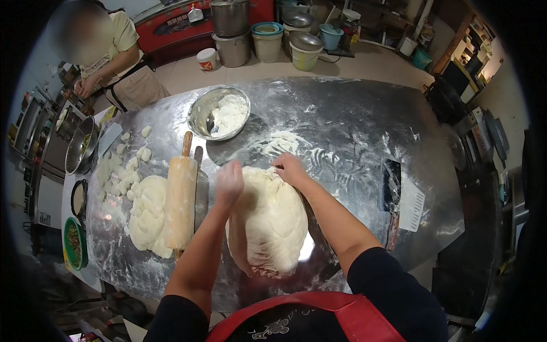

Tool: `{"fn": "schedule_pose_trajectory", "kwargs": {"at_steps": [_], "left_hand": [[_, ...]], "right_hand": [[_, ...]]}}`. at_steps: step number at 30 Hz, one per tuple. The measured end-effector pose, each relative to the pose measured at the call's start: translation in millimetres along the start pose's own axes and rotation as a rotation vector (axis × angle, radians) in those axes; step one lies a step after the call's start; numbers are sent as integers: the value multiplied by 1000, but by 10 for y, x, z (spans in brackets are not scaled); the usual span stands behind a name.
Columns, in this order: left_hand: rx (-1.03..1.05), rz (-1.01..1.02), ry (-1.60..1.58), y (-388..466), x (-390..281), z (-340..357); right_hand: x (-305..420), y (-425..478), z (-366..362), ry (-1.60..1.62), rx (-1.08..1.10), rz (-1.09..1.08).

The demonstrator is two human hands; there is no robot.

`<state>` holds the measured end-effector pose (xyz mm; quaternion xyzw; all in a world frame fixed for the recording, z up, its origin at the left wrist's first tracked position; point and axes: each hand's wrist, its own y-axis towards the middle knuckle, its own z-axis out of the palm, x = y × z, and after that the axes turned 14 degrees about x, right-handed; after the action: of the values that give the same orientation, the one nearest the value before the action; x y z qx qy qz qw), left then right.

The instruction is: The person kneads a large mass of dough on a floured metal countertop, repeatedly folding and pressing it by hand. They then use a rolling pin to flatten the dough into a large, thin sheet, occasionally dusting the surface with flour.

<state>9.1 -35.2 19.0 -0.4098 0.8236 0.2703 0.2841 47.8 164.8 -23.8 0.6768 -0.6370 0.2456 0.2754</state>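
A large mass of pale dough [273, 213] lies on the steel table in front of me, its surface creased at the near end. My right hand [291, 172] pinches the far edge of this dough with curled fingers. At the far left edge of the dough is my left hand [230, 181], raised and blurred; whether it grips anything is unclear. To the left, a thick wooden rolling pin [181, 201] lies lengthwise against a flattened lump of dough [147, 216]. Loose flour [277, 144] is spread on the table beyond my hands.
A steel bowl of flour [230, 113] stands at the back. Small dough pieces [124, 171] and a white scraper [110, 139] lie left. On the right are a cleaver [389, 184] and a toothed white scraper [411, 205]. A person [115, 51] stands beyond the table's far left corner.
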Motion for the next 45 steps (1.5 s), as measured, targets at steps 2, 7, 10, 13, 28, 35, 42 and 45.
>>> {"fn": "schedule_pose_trajectory", "kwargs": {"at_steps": [2, 7, 10, 13, 28, 35, 42, 45], "left_hand": [[120, -126, -93, 48, 36, 95], [310, -406, -156, 121, 115, 21], [379, -445, -160, 202, 104, -1], [449, -407, -84, 278, 116, 64], [657, -271, 29, 193, -456, -344], [455, -116, 177, -366, -466, 47], [299, 256, 420, -1446, -856, -206], [142, 438, 314, -1571, -710, -173]], "right_hand": [[-95, 100, 59, -60, 114, -69], [271, -8, -232, 114, 47, -24], [408, -335, -12, -96, 73, -152], [427, -372, -50, -159, 320, -189], [617, -152, -110, 807, 325, 266], [878, -563, 25, -131, 216, 187], [1508, -1659, 203, -256, -113, -9], [1481, -1703, 249, -291, -77, -107]]}}
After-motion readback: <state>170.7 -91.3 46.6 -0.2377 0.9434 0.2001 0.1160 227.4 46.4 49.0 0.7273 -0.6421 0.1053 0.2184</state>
